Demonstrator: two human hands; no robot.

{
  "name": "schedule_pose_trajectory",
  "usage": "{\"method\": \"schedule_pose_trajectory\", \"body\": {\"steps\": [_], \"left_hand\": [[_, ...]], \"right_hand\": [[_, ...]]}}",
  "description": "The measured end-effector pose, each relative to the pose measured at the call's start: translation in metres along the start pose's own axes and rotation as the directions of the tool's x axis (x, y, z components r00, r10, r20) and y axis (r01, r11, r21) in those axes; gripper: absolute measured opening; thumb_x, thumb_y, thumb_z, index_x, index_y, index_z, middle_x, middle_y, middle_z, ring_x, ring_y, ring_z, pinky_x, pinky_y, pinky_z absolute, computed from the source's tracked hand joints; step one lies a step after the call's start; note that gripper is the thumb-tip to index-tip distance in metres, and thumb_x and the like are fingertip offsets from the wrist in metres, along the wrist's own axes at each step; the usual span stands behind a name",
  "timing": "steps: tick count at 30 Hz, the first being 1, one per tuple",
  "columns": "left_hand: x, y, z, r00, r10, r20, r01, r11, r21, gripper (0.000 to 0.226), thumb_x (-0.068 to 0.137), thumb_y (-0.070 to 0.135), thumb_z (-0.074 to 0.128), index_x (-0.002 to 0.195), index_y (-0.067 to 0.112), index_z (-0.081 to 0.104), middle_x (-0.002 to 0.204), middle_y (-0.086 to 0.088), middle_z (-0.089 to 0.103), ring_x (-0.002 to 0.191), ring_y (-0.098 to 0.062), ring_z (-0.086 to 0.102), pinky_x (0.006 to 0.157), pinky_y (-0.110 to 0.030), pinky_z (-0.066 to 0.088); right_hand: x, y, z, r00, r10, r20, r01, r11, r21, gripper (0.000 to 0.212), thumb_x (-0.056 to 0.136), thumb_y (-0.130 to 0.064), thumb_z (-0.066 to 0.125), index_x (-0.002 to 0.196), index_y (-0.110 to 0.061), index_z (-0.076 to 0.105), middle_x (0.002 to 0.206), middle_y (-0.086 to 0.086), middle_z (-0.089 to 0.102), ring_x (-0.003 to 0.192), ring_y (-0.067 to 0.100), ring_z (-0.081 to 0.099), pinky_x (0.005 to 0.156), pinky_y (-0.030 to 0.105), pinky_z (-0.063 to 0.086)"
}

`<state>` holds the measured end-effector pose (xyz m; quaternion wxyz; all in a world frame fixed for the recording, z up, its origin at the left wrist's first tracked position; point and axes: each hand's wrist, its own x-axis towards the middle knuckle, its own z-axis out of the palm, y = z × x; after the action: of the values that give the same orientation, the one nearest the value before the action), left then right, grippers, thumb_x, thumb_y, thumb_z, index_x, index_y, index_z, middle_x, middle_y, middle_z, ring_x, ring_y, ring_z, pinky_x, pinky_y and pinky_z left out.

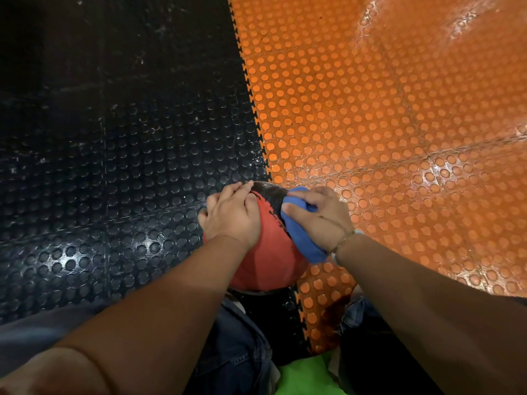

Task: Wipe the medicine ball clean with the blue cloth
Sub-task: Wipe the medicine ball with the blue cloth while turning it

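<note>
the medicine ball [265,252] is sitting on the floor right over the seam where the black mat [114,166] is meeting the orange mat [370,109]. the left hand [231,213] is lying flat on the ball's left side, fingers spread and relaxed. the right hand [320,216] is bunching the blue cloth [299,232] in curled fingers, pressing it against the ball's right side.
</note>
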<state>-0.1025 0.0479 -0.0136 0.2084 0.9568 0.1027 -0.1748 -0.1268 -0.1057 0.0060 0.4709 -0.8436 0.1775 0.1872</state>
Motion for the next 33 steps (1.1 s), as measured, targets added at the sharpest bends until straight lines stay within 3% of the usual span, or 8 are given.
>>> {"method": "schedule_pose_trajectory", "body": {"steps": [2,6,11,15,20,25,30,33], "left_hand": [[-0.002,0.004,0.003,1.0,-0.016,-0.017,0.016,1.0,0.014,0.042,0.099,0.037,0.029,0.137,0.046,0.042,0.144,0.02,0.037,0.129,-0.014,0.028,0.104,-0.042,0.022],[-0.008,0.008,0.006,1.0,-0.019,-0.022,0.02,0.999,0.035,0.042,0.099,0.038,0.03,0.138,0.046,0.041,0.145,0.021,0.036,0.128,-0.014,0.028,0.1,-0.04,0.024],[-0.009,0.016,0.009,1.0,0.012,-0.007,-0.012,0.999,0.046,0.042,0.099,0.039,0.027,0.138,0.046,0.04,0.145,0.02,0.034,0.129,-0.015,0.025,0.104,-0.043,0.021],[-0.009,0.017,0.01,1.0,0.001,0.002,-0.001,1.0,0.026,0.042,0.099,0.038,0.028,0.138,0.047,0.041,0.144,0.023,0.034,0.13,-0.012,0.023,0.106,-0.042,0.02],[-0.012,0.016,0.008,0.998,0.044,0.04,-0.044,0.999,0.013,0.041,0.1,0.037,0.027,0.138,0.049,0.04,0.144,0.025,0.033,0.128,-0.011,0.023,0.106,-0.041,0.016],[-0.004,0.008,0.002,0.999,0.023,0.04,-0.024,1.0,0.011,0.043,0.1,0.035,0.026,0.138,0.046,0.041,0.143,0.023,0.035,0.125,-0.013,0.027,0.101,-0.039,0.021],[0.0,0.006,-0.001,0.999,-0.021,0.036,0.023,0.999,-0.032,0.043,0.1,0.033,0.026,0.137,0.047,0.041,0.142,0.023,0.036,0.127,-0.011,0.026,0.105,-0.041,0.018],[0.002,0.005,-0.001,0.997,-0.068,0.032,0.069,0.997,-0.038,0.043,0.099,0.032,0.027,0.137,0.047,0.042,0.143,0.023,0.036,0.128,-0.013,0.027,0.104,-0.041,0.02]], "right_hand": [[-0.003,0.0,0.013,0.999,-0.021,-0.029,0.02,0.999,-0.037,0.035,0.087,-0.04,0.06,0.119,-0.028,0.063,0.127,-0.001,0.04,0.12,0.023,0.043,0.106,0.038,0.035],[-0.012,-0.004,0.023,0.947,-0.319,-0.019,0.292,0.887,-0.357,0.031,0.088,-0.035,0.057,0.116,-0.026,0.064,0.123,0.0,0.047,0.106,0.022,0.051,0.092,0.032,0.044],[0.005,0.003,0.001,0.985,-0.151,-0.08,0.12,0.946,-0.302,0.025,0.091,-0.03,0.056,0.109,-0.018,0.068,0.115,0.007,0.049,0.099,0.027,0.054,0.086,0.029,0.043],[-0.001,-0.011,0.015,0.937,-0.349,-0.003,0.323,0.872,-0.368,0.021,0.086,-0.026,0.059,0.102,-0.02,0.071,0.104,0.003,0.054,0.091,0.024,0.057,0.08,0.032,0.048],[0.019,-0.007,-0.003,0.975,-0.203,-0.086,0.16,0.918,-0.362,0.024,0.087,-0.03,0.061,0.109,-0.024,0.068,0.106,0.0,0.054,0.097,0.024,0.057,0.084,0.031,0.045],[0.001,-0.013,0.016,0.911,-0.411,0.036,0.392,0.833,-0.39,0.023,0.086,-0.031,0.06,0.106,-0.025,0.069,0.104,-0.001,0.057,0.093,0.019,0.055,0.081,0.029,0.046],[0.007,0.015,-0.007,0.987,-0.108,-0.119,0.061,0.935,-0.349,0.027,0.091,-0.035,0.055,0.113,-0.025,0.066,0.103,-0.006,0.05,0.1,0.018,0.053,0.086,0.026,0.039],[-0.005,0.001,0.013,0.949,-0.312,-0.05,0.276,0.894,-0.353,0.026,0.088,-0.035,0.057,0.111,-0.027,0.067,0.106,-0.006,0.055,0.096,0.014,0.052,0.086,0.026,0.042]]}}
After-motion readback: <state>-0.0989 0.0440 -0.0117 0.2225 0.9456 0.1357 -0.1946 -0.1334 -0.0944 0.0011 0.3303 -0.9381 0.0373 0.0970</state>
